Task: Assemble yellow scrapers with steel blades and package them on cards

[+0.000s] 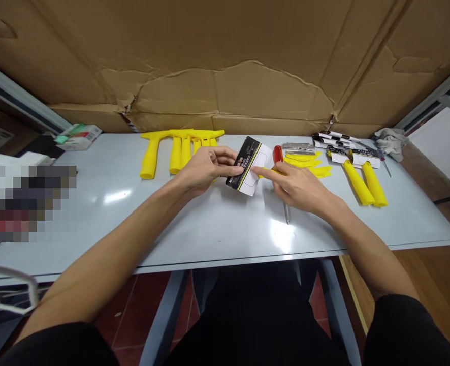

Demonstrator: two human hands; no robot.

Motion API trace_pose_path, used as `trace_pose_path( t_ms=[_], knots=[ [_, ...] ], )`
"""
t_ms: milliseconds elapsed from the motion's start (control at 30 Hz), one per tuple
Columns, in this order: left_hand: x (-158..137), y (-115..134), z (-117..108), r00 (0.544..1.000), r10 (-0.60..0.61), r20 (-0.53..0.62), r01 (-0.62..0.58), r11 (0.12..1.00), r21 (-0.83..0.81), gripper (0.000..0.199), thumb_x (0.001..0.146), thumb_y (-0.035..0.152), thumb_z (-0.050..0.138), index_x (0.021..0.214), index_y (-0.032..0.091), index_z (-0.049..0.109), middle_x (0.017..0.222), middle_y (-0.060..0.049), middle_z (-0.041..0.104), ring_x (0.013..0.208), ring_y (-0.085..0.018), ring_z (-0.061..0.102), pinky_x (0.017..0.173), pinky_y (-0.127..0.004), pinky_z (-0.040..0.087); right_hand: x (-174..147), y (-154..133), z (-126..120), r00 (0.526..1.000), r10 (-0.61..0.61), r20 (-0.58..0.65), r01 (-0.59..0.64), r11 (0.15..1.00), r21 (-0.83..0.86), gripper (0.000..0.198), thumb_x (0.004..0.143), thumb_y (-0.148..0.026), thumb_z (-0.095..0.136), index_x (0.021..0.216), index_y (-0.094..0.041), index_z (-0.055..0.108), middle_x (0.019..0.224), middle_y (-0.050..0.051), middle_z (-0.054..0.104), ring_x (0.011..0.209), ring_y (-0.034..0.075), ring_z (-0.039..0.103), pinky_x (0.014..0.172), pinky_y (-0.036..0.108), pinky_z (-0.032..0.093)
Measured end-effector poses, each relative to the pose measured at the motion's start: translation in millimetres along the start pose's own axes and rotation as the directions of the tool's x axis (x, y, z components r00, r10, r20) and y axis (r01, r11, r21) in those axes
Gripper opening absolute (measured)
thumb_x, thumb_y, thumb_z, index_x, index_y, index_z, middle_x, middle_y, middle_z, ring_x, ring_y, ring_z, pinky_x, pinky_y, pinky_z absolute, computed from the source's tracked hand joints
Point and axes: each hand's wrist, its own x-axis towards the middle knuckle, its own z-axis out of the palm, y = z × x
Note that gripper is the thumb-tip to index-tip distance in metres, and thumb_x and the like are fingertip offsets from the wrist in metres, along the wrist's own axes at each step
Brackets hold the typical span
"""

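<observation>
Your left hand (205, 170) pinches the black-and-white card (250, 155) between thumb and fingers, tilted above the middle of the counter (217, 239), probably so its printed side faces you. Your right hand (295, 185) points its index finger at the card's white part, seemingly touching it; whether that hand also grips the yellow bit beneath, I cannot tell. Yellow handles (148, 157) sit side by side toward the back, likely to keep them together. The card's black band appears to read "001"; its other characters are too small.

Blk/wht printed card (253, 156), tilted
</observation>
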Motion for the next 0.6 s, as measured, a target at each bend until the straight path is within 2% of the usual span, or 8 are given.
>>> trace_pose_path(
  t_ms=[133, 267, 333, 400, 467, 500, 533, 600],
  knots=[
    [-1, -3, 6, 0.999, 0.021, -0.048, -0.022, 0.999, -0.037, 0.049, 0.051, 0.034, 0.103, 0.089, 0.017, 0.077, 0.085, -0.005, 0.078, 0.074, -0.016, 0.072, 0.071, -0.028, 0.058, 5, -13, 5, 0.997, 0.072, -0.012, -0.073, 0.989, -0.129, 0.062, 0.1, -0.025, 0.041, 0.157, -0.047, 0.044, 0.104, 0.01, 0.059, 0.074, 0.013, 0.039, 0.063, 0.026, 0.021],
    [-1, -2, 4, 0.992, 0.082, -0.101, -0.088, 0.995, -0.054, 0.047, 0.062, 0.038, 0.098, 0.098, 0.016, 0.077, 0.093, -0.008, 0.08, 0.073, -0.016, 0.073, 0.072, -0.029, 0.061, 1, -1, -14, 0.966, 0.226, -0.124, -0.24, 0.964, -0.112, 0.063, 0.098, -0.025, 0.044, 0.158, -0.043, 0.044, 0.102, 0.011, 0.06, 0.073, 0.013, 0.039, 0.066, 0.027, 0.025],
    [1, -3, 0, 0.99, 0.066, -0.124, -0.071, 0.997, -0.034, 0.042, 0.066, 0.037, 0.095, 0.097, 0.015, 0.076, 0.097, -0.01, 0.081, 0.07, -0.015, 0.072, 0.068, -0.028, 0.061, -16, 29, -31, 0.872, 0.427, -0.24, -0.455, 0.888, -0.074, 0.062, 0.1, -0.025, 0.04, 0.161, -0.036, 0.043, 0.102, 0.013, 0.063, 0.076, 0.015, 0.043, 0.069, 0.03, 0.028],
    [4, -6, -5, 0.987, 0.035, -0.155, -0.037, 0.999, -0.009, 0.035, 0.068, 0.033, 0.092, 0.094, 0.015, 0.076, 0.098, -0.01, 0.081, 0.068, -0.014, 0.072, 0.065, -0.026, 0.06, -43, 72, -46, 0.67, 0.643, -0.371, -0.71, 0.701, -0.069, 0.064, 0.1, -0.026, 0.039, 0.164, -0.032, 0.038, 0.106, 0.018, 0.067, 0.081, 0.018, 0.05, 0.072, 0.034, 0.027],
    [6, -9, -8, 0.984, 0.022, -0.177, -0.022, 1.0, 0.001, 0.03, 0.069, 0.029, 0.089, 0.091, 0.015, 0.075, 0.097, -0.01, 0.08, 0.068, -0.015, 0.072, 0.064, -0.026, 0.061, -77, 117, -53, 0.482, 0.786, -0.387, -0.872, 0.475, -0.122, 0.063, 0.102, -0.034, 0.039, 0.164, -0.035, 0.035, 0.111, 0.024, 0.067, 0.087, 0.024, 0.056, 0.074, 0.037, 0.026],
    [7, -10, -8, 0.983, 0.022, -0.181, -0.021, 1.0, 0.004, 0.028, 0.069, 0.027, 0.088, 0.09, 0.015, 0.075, 0.097, -0.01, 0.08, 0.068, -0.015, 0.072, 0.064, -0.027, 0.061, -93, 137, -53, 0.422, 0.832, -0.359, -0.906, 0.401, -0.135, 0.062, 0.102, -0.035, 0.039, 0.163, -0.036, 0.036, 0.115, 0.026, 0.067, 0.089, 0.027, 0.058, 0.074, 0.039, 0.026],
    [7, -10, -8, 0.983, 0.023, -0.183, -0.023, 1.0, 0.005, 0.026, 0.07, 0.026, 0.087, 0.09, 0.015, 0.075, 0.097, -0.01, 0.08, 0.067, -0.015, 0.072, 0.064, -0.027, 0.061, -107, 154, -50, 0.388, 0.869, -0.306, -0.922, 0.36, -0.147, 0.064, 0.1, -0.034, 0.04, 0.164, -0.035, 0.037, 0.119, 0.029, 0.065, 0.091, 0.029, 0.059, 0.074, 0.041, 0.026],
    [7, -10, -7, 0.982, 0.032, -0.185, -0.032, 0.999, 0.003, 0.024, 0.071, 0.025, 0.086, 0.089, 0.015, 0.075, 0.097, -0.01, 0.08, 0.066, -0.015, 0.071, 0.063, -0.028, 0.061, -127, 176, -38, 0.392, 0.89, -0.231, -0.918, 0.362, -0.163, 0.065, 0.096, -0.029, 0.044, 0.161, -0.025, 0.045, 0.119, 0.035, 0.063, 0.09, 0.031, 0.06, 0.073, 0.042, 0.027]
  ],
)
